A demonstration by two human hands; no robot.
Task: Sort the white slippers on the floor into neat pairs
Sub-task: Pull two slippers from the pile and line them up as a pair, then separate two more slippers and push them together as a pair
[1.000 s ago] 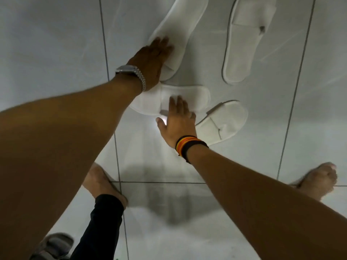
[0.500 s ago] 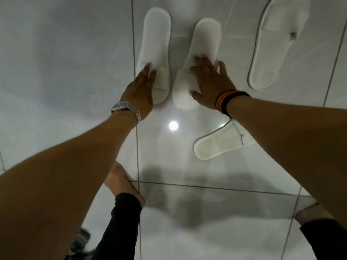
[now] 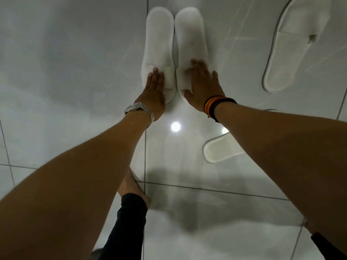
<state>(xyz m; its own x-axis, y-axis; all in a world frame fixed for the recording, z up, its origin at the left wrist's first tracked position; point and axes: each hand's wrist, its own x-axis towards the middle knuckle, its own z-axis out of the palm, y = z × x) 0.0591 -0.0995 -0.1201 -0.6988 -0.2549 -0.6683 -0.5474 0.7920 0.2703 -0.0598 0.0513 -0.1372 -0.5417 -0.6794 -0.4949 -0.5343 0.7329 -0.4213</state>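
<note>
On the glossy grey tiled floor (image 3: 65, 76), two white cloth slippers lie side by side, heels pointing away, their long edges touching or nearly so. The left hand (image 3: 153, 94), silver metal watch (image 3: 139, 109) at the wrist, rests flat with fingers extended on the strap of the left slipper of the pair (image 3: 158, 44), gripping nothing. The right hand (image 3: 203, 87), wearing striped orange-and-black wristbands (image 3: 214, 106), lies spread open on the right slipper of the pair (image 3: 190, 40). A third white slipper (image 3: 293, 45) lies well apart at upper right; a fourth (image 3: 218, 151) is partly hidden under the right forearm, so its strap end cannot be judged.
</note>
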